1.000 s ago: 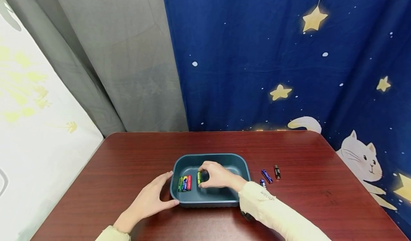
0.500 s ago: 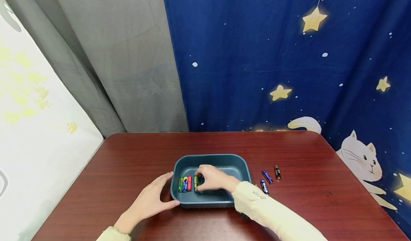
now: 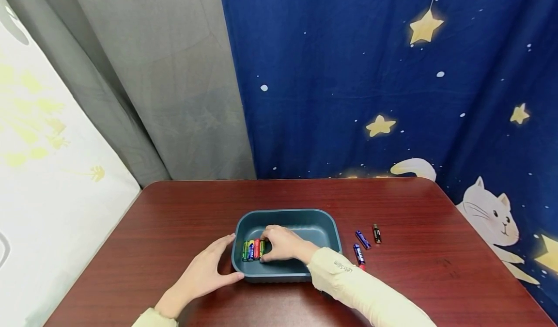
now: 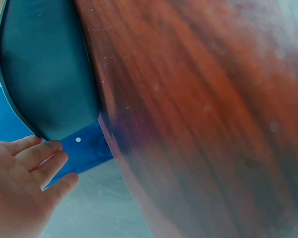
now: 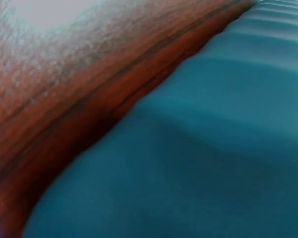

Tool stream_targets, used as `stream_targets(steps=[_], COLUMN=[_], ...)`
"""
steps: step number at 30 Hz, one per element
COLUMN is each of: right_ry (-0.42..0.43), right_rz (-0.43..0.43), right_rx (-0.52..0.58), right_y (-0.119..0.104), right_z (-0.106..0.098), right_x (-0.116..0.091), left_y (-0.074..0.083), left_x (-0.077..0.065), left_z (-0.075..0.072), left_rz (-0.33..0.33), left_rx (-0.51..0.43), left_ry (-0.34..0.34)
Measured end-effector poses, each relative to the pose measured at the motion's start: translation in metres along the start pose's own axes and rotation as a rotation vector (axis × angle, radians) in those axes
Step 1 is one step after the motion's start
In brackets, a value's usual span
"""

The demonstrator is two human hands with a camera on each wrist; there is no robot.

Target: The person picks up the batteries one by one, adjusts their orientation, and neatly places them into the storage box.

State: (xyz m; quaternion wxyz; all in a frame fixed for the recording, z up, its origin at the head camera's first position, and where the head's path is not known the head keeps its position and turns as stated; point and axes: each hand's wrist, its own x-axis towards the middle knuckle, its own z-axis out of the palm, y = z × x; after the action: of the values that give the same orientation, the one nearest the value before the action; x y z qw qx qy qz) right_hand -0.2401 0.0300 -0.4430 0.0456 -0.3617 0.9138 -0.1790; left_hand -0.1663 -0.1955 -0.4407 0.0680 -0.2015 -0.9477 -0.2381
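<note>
A dark teal plastic bin (image 3: 301,220) stands on the table. Inside its left part, a green battery (image 3: 246,250), a blue-and-yellow battery (image 3: 251,251) and a red battery (image 3: 256,247) lie side by side. My right hand (image 3: 285,244) reaches into the bin and pinches another green battery (image 3: 262,248) by its ends, right beside the red one. Fingers spread, my left hand (image 3: 207,269) rests against the bin's left end; the left wrist view shows its fingertips at the bin's wall (image 4: 44,74). Only the bin's outer side (image 5: 213,148) and table appear in the right wrist view.
Right of the bin lie a blue battery (image 3: 363,240), a black battery (image 3: 377,233) and a blue-and-white battery (image 3: 359,253). A small red piece (image 3: 362,267) shows by the right sleeve. The reddish-brown table (image 3: 187,206) ends at curtains behind.
My right hand has moved left with the green battery, closing the gap to the red one. More of the blue-and-white battery shows beside the sleeve. The left hand stays in place.
</note>
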Motion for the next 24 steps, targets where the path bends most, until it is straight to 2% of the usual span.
stream_targets(steps=[12,17,24], right_ry=[0.037,0.045,0.106], right_rz=[-0.025,-0.03,-0.079], right_rx=[0.061,0.128,0.241], right_y=[0.004,0.001,0.006], right_z=[-0.006,-0.018,-0.038], right_x=[-0.001,-0.004,-0.017], left_y=[-0.001,0.0,0.0], left_x=[0.0,0.0,0.0], left_z=[0.0,-0.001,-0.001], left_rz=[0.004,-0.006,0.003], left_rx=[0.004,-0.005,-0.001], left_ry=[0.0,-0.009,0.001])
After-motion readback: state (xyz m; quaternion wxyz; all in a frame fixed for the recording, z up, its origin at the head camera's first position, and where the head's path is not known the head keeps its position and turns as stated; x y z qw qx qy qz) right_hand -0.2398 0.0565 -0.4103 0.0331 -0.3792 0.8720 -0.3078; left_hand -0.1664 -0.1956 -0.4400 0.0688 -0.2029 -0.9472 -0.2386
